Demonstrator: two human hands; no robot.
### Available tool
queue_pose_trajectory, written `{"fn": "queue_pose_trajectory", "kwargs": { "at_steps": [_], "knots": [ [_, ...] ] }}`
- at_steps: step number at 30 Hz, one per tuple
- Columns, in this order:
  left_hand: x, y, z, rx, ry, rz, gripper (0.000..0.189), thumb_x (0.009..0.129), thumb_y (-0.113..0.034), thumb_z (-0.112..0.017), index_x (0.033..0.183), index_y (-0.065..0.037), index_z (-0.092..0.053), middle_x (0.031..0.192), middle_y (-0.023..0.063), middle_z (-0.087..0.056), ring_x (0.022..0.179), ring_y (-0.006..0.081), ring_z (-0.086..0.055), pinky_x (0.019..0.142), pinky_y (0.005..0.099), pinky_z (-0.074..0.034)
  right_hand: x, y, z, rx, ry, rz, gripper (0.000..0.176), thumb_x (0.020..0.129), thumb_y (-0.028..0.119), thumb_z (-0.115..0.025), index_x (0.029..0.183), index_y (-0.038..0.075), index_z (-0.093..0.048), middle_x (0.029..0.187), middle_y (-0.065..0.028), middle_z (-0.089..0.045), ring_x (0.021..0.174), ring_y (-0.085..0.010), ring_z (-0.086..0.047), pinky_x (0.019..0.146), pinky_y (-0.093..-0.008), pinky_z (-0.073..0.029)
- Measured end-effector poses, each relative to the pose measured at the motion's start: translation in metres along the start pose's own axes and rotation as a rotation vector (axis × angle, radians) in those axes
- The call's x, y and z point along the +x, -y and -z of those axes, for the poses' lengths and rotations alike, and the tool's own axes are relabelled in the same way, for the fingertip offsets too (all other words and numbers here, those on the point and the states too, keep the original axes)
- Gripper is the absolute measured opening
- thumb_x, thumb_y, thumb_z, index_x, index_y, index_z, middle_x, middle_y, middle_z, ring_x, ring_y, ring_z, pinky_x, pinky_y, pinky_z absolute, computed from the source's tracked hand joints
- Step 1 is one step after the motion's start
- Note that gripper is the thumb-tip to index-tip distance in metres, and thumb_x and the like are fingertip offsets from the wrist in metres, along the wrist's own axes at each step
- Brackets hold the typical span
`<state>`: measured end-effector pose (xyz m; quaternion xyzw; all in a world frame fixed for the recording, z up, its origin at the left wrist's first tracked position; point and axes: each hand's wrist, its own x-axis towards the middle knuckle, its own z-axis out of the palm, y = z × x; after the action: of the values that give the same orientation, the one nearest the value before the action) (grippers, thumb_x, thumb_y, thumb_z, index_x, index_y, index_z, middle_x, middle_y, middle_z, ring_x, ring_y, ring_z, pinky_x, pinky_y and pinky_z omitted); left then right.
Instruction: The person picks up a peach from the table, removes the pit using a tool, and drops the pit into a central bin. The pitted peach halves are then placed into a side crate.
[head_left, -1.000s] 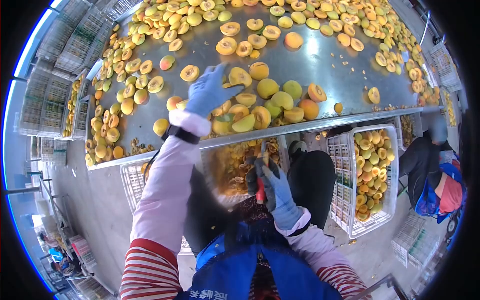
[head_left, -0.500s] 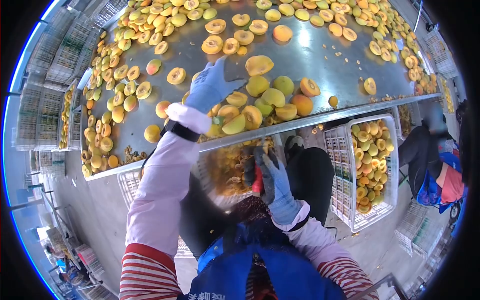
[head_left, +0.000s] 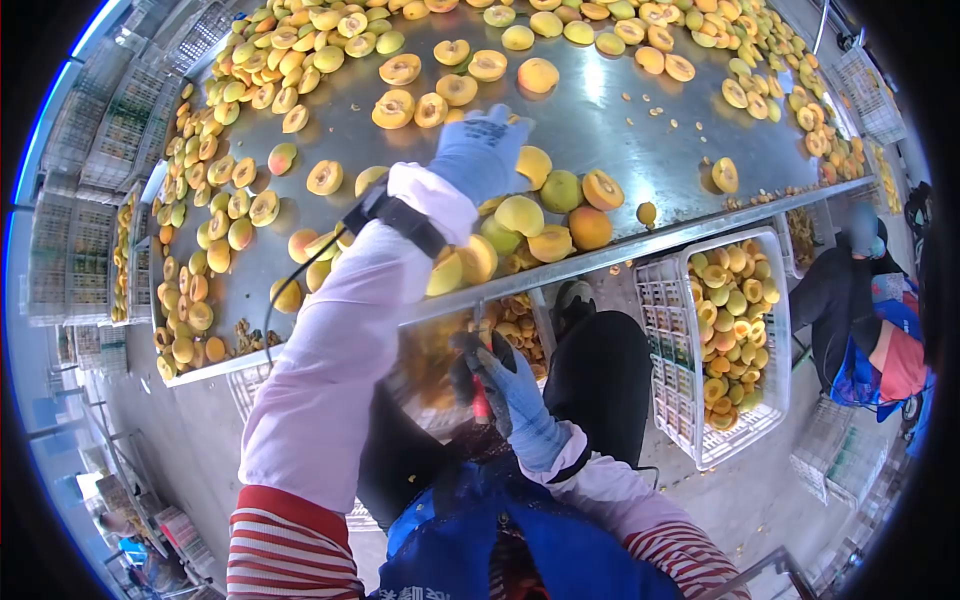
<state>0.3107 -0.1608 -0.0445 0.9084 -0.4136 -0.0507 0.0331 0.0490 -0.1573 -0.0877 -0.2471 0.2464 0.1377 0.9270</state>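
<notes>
My left hand [head_left: 480,155], in a blue glove, is over the metal table [head_left: 640,130] among fruit halves. Motion blurs its fingers, and whether they grip a fruit cannot be told. Close to its fingers lies a yellow fruit [head_left: 534,166]. More fruits, such as a green one [head_left: 561,191] and a cut half [head_left: 602,189], sit near the front edge. Below that edge, in front of my body, my right hand [head_left: 510,395], gloved in blue and dark grey, is closed on a red-handled tool [head_left: 481,402]. A thin shaft points up from it.
Fruit halves are heaped along the table's back and left side. A white crate [head_left: 778,370] of halves stands right of my knees. Another container with brownish pieces [head_left: 515,325] is under the table edge. A seated person [head_left: 850,310] is at the right; crates [head_left: 75,240] stand at the left.
My left hand has moved right across the fruits, and its spread fingers are now bent and blurred. My right hand, with the red-handled tool, has shifted left. The whole view has shifted slightly.
</notes>
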Motion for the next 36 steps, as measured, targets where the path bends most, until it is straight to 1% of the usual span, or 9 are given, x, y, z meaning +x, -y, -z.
{"fn": "queue_pose_trajectory", "kwargs": {
  "at_steps": [3, 8, 11, 13, 15, 19, 21, 26, 36],
  "knots": [
    [0.012, -0.018, -0.021, -0.019, 0.141, 0.039, 0.069, 0.071, -0.045, -0.071, 0.129, -0.017, -0.047, 0.126, 0.0135, -0.05, 0.109, 0.0324, -0.057, 0.087, 0.0451, -0.047, -0.001, -0.008, -0.009, -0.029, -0.043, -0.003, 0.023, 0.091, 0.02, -0.061, 0.108, 0.005, -0.056, 0.077, -0.0044, -0.059, 0.062, -0.0132, -0.057, 0.058, -0.0251, -0.047],
    [0.007, -0.017, -0.017, -0.166, 0.26, 0.11, 0.069, 0.073, -0.042, -0.071, 0.127, -0.006, -0.048, 0.112, 0.0157, -0.06, 0.108, 0.0276, -0.059, 0.083, 0.0395, -0.047, -0.006, 0.009, -0.007, 0.07, 0.0, 0.076, 0.024, 0.094, 0.018, -0.054, 0.114, 0.006, -0.049, 0.083, -0.0061, -0.059, 0.069, -0.014, -0.058, 0.06, -0.0257, -0.048],
    [-0.028, -0.005, 0.003, -0.596, -0.001, 0.255, 0.067, 0.074, -0.038, -0.071, 0.128, -0.004, -0.048, 0.111, 0.0125, -0.061, 0.106, 0.0231, -0.06, 0.078, 0.0351, -0.048, -0.01, 0.023, 0.0, 0.105, -0.046, 0.226, 0.028, 0.094, 0.03, -0.055, 0.112, 0.008, -0.053, 0.084, -0.0066, -0.062, 0.067, -0.0169, -0.062, 0.055, -0.029, -0.051],
    [-0.086, -0.022, 0.031, -1.489, -0.086, 0.243, 0.065, 0.073, -0.033, -0.07, 0.126, -0.001, -0.048, 0.1, 0.0083, -0.063, 0.092, 0.0196, -0.062, 0.07, 0.0272, -0.049, -0.015, 0.025, 0.007, -0.015, -0.119, 0.295, 0.03, 0.094, 0.036, -0.054, 0.11, 0.01, -0.052, 0.083, -0.0052, -0.063, 0.066, -0.0161, -0.062, 0.05, -0.0284, -0.05],
    [-0.145, -0.021, 0.038, -1.646, 0.116, 0.273, 0.069, 0.072, -0.024, -0.066, 0.133, -0.002, -0.042, 0.112, 0.0065, -0.058, 0.096, 0.0143, -0.058, 0.069, 0.0218, -0.048, -0.021, 0.024, 0.014, -0.097, -0.067, 0.299, 0.034, 0.094, 0.039, -0.054, 0.11, 0.01, -0.051, 0.082, -0.005, -0.062, 0.067, -0.0156, -0.062, 0.051, -0.0273, -0.05],
    [-0.226, -0.07, 0.013, -2.128, -0.245, 0.279, 0.069, 0.077, -0.027, -0.06, 0.136, 0.001, -0.037, 0.126, 0.0119, -0.05, 0.115, 0.0228, -0.05, 0.098, 0.0341, -0.04, -0.049, 0.009, 0.003, -0.545, 0.055, 0.481, 0.033, 0.089, 0.029, -0.06, 0.11, 0.005, -0.052, 0.083, -0.0111, -0.061, 0.07, -0.0236, -0.062, 0.056, -0.033, -0.049],
    [-0.248, -0.073, 0.008, -2.19, -0.236, 0.242, 0.066, 0.082, -0.031, -0.059, 0.136, 0.002, -0.037, 0.126, 0.0129, -0.05, 0.115, 0.0231, -0.051, 0.096, 0.0325, -0.041, -0.062, 0.022, -0.013, -1.313, 0.045, 0.721, 0.028, 0.085, 0.014, -0.062, 0.109, 0.002, -0.055, 0.089, -0.0162, -0.061, 0.076, -0.0322, -0.061, 0.064, -0.0368, -0.048],
    [-0.271, -0.106, 0.001, -1.809, -0.531, 0.55, 0.03, 0.096, -0.017, -0.051, 0.12, 0.001, -0.052, 0.106, 0.0056, -0.058, 0.095, 0.011, -0.052, 0.084, 0.0247, -0.042, -0.08, 0.011, -0.024, -1.457, 0.046, 0.703, 0.026, 0.081, 0.019, -0.065, 0.098, 0.003, -0.054, 0.081, -0.0185, -0.06, 0.074, -0.0362, -0.062, 0.062, -0.0411, -0.048],
    [-0.292, -0.126, 0.015, -1.498, -0.65, 0.472, 0.025, 0.095, -0.016, -0.051, 0.112, 0.002, -0.057, 0.099, 0.0055, -0.059, 0.089, 0.0096, -0.052, 0.079, 0.0233, -0.042, -0.105, -0.018, -0.024, -1.26, 0.117, 0.751, 0.031, 0.084, 0.019, -0.062, 0.108, 0.001, -0.052, 0.088, -0.0206, -0.063, 0.083, -0.0371, -0.064, 0.067, -0.0419, -0.049]
  ]
}}
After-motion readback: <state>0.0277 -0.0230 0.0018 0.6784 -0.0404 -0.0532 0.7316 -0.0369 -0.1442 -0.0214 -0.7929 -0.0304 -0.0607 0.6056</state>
